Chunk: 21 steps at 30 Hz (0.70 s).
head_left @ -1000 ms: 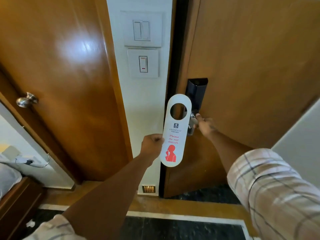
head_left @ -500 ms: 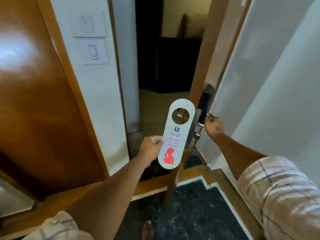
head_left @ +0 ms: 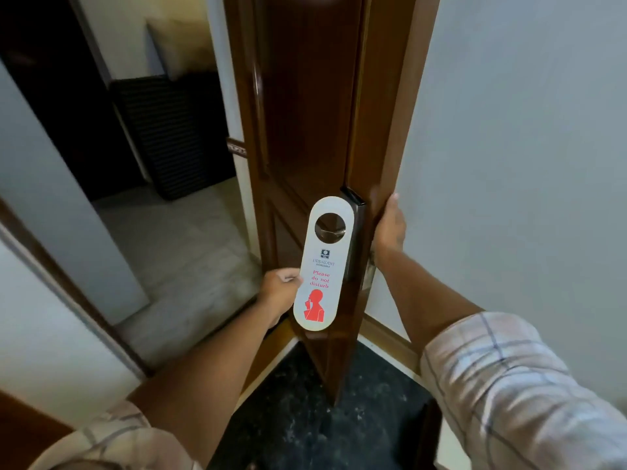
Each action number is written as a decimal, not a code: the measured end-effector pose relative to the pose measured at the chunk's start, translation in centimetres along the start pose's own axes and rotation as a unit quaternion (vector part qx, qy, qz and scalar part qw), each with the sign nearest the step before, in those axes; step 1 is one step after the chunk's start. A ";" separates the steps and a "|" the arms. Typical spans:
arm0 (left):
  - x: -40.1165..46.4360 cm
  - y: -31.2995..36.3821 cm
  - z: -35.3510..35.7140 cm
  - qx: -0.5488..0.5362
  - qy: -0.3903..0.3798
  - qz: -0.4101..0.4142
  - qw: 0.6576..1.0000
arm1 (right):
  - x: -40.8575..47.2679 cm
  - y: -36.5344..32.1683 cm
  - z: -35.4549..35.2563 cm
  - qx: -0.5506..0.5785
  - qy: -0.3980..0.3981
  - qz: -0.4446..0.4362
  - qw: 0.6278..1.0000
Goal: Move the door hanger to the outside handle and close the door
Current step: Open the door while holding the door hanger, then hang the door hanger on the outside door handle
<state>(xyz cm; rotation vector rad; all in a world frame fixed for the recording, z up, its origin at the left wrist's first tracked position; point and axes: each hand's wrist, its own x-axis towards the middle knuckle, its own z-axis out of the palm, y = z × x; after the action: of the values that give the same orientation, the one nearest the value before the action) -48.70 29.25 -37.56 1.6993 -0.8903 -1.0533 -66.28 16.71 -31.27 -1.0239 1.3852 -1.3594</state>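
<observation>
The white "Please do not disturb" door hanger (head_left: 322, 266) stands upright in my left hand (head_left: 280, 288), which pinches its left edge. Its round hole sits in front of the metal outside handle (head_left: 330, 232), seen through the hole; the hanger is not over the handle. The dark wooden door (head_left: 305, 113) stands wide open, edge toward me. A black lock plate (head_left: 354, 232) runs down behind the hanger. My right hand (head_left: 390, 228) grips the door's edge at lock height.
A white wall (head_left: 526, 164) is close on the right. Beyond the doorway lie a beige corridor floor (head_left: 190, 252) and a dark striped panel (head_left: 163, 137). Dark speckled floor (head_left: 322, 418) is under me, with a wooden threshold beside it.
The door has swung further open and I now face its outer side. My right hand left the inside handle for the door's edge. The hanger has come up to the outside handle.
</observation>
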 end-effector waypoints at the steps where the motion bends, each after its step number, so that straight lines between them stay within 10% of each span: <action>1: 0.6 0.3 0.8 -0.003 -0.012 -0.001 1.000 | 0.6 0.3 -0.7 -0.052 0.026 -0.041 0.997; 16: 12.5 2.5 5.2 0.048 -0.136 -0.027 0.989 | 3.3 4.8 0.6 -0.247 0.291 -0.084 0.920; 21: 16.5 3.4 4.7 0.026 -0.182 -0.051 0.982 | 0.9 8.9 5.3 -0.236 0.107 -0.008 0.966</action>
<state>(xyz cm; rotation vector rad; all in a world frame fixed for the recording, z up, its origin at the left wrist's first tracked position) -47.20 11.95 -39.66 1.6343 -1.0760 -1.4529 -60.98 14.97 -40.08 -1.2196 1.9266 -1.2027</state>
